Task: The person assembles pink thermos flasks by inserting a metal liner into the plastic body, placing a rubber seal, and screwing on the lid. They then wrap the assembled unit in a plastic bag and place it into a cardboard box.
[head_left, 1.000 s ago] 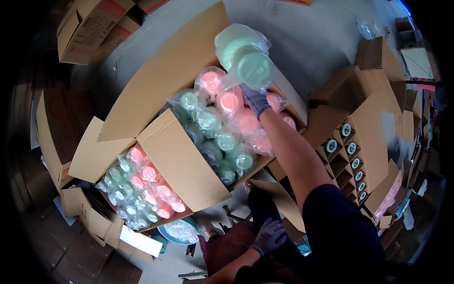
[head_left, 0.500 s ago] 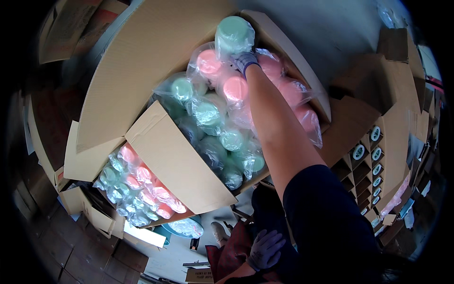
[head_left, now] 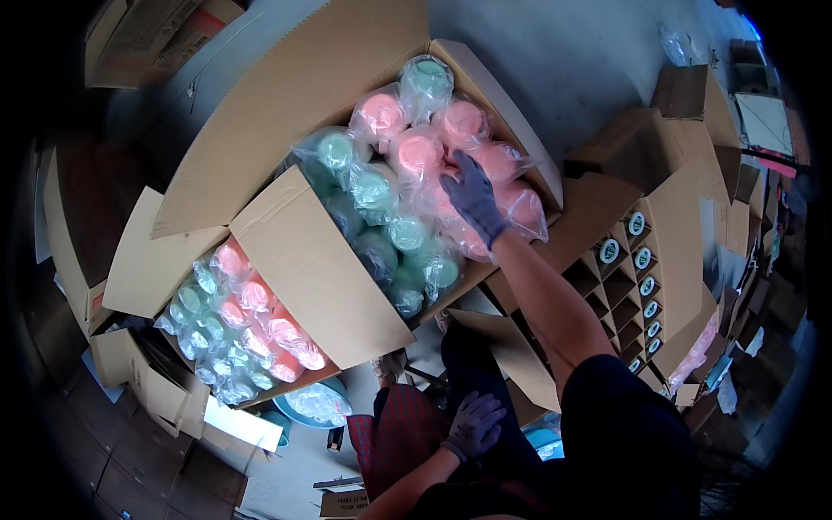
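My right hand (head_left: 474, 198), in a grey-purple glove, reaches over a large open cardboard box (head_left: 494, 108). Its fingers are stretched out over the pink containers and touch their clear wrapping, with no container held. Round-ended pink containers (head_left: 419, 152) in clear plastic bags fill the box's right side, and bagged green containers (head_left: 374, 191) its left side. One bagged green container (head_left: 427, 78) sits in the far corner. My left hand (head_left: 477, 425), gloved alike, lies open on my leg with its fingers spread.
A second box of smaller-looking bagged pink and green pieces (head_left: 256, 295) adjoins at the left, beside a raised flap (head_left: 321, 269). On the right stands a divided carton (head_left: 620, 290) holding several white-rimmed round items. Below are a blue basin (head_left: 319, 406) and a folded-open carton (head_left: 511, 347).
My right hand has let go of the green container, which now sits lower in the far corner, and has drawn back over the pink ones. My left hand stays on my leg.
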Demonstrator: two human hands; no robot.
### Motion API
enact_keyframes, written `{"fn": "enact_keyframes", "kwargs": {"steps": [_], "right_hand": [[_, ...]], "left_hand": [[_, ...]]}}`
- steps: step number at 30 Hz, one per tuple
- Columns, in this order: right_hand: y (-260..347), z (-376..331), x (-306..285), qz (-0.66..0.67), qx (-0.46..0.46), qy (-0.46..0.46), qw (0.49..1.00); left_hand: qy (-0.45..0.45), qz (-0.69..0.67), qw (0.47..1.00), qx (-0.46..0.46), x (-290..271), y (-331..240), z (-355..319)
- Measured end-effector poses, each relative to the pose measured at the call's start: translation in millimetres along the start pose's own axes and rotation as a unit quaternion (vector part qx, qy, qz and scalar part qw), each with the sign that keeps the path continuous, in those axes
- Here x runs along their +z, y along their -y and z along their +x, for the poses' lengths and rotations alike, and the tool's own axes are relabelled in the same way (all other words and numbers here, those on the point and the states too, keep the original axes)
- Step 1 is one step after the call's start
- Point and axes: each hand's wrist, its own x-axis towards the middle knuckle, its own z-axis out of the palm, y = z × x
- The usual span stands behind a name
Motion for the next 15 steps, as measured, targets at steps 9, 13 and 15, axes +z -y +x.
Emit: {"fn": "enact_keyframes", "kwargs": {"steps": [9,13,15], "right_hand": [[-10,-416,-125,-0.181,0.245,0.205,0.930],[-8,-589,-164,-0.095,0.458,0.232,0.853],[-30,-662,-150,-0.166,0.421,0.304,0.838]], "left_hand": [[0.028,0.233,0.966,-0.110,-32,27,-76],[-0.033,0.273,0.899,-0.340,-148,61,-194],[-0.056,0.216,0.883,-0.414,-220,54,-272]]}}
